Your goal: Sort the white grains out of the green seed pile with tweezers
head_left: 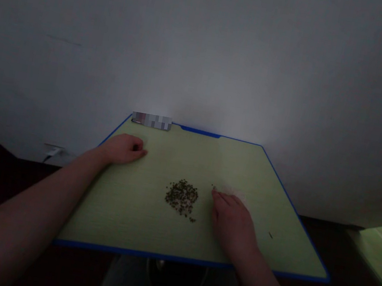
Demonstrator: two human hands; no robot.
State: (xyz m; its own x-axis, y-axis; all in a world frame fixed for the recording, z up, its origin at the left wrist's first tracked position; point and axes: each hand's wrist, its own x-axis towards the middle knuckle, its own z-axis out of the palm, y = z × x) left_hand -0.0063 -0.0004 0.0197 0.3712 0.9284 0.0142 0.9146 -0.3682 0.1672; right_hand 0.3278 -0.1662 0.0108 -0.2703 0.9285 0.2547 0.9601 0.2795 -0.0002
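Dark pile (pixel 181 195): sitting mid-table (pixel 109 212), showing paler specks within, so seeming only partly separated
Right hand (pixel 234 218): resting, fingertips close together near a stray dark bit (pixel 212 185); cannot tell whether pinching anything
Pale grains (pixel 239 194): lying faintly beyond its knuckles
Left hand (pixel 123 149): curling narrowly, contents unclear

The pieces (pixel 182 196) in the pile were too small to identify — so was the speck (pixel 212 185) by the right hand (pixel 233 218), whose palm was hidden. Blurring masked an object (pixel 151 121) at the far left corner of the table (pixel 119 221). The frame cut off both forearms (pixel 31 199).
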